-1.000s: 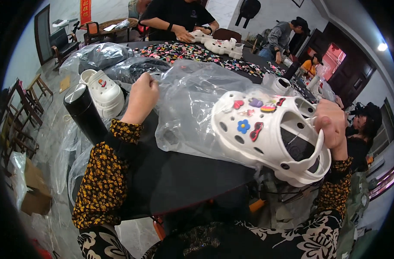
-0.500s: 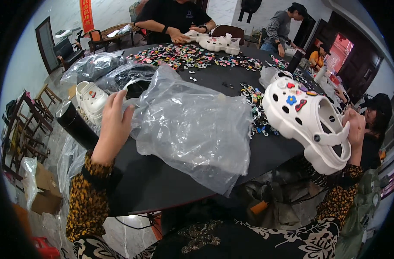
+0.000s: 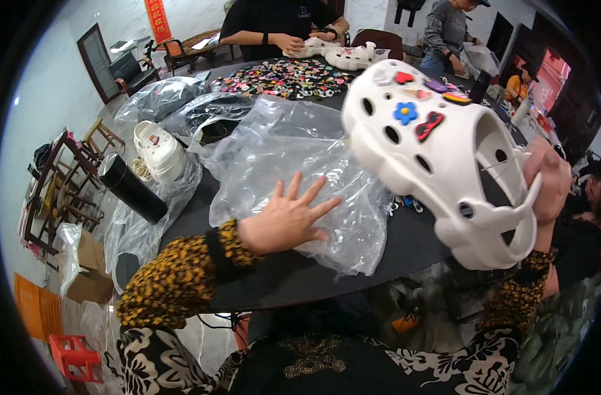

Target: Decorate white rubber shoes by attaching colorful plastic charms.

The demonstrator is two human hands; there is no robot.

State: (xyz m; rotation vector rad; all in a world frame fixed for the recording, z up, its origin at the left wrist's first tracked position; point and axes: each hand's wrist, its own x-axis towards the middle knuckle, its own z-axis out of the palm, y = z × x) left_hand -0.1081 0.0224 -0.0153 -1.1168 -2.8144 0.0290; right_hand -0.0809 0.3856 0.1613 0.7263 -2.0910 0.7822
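Starting far left: got a red plastic stool [image 3: 76, 359] on the floor, then a brown cardboard box [image 3: 93, 280] near it. Next up, a black cylindrical flask [image 3: 134, 189] just beside a chunky white foam clog [image 3: 165, 161] with one small charm [image 3: 154, 140] on top. Then the left hand [image 3: 284, 224], empty, fingers spread wide over a crumpled clear plastic bag [image 3: 254, 155] on the black curved-edge table [image 3: 300, 283], can't tell if touching the plastic or just above it. Behind the bag, a big scatter of tiny colourful charms [image 3: 280, 79], plus a co-worker's hands [image 3: 288, 45] on more white clogs [image 3: 353, 59] across the table. Over to the right, a holey white foam clog [image 3: 442, 179] with a back strap, decorated with a red heart [image 3: 404, 78], a blue flower [image 3: 406, 113] and a red-and-black glasses-shaped charm [image 3: 429, 126], held up off the table, toe pointing left, overlapping the bag's right side in this view. Last one, the right hand [image 3: 548, 174], closed around the heel end of that clog
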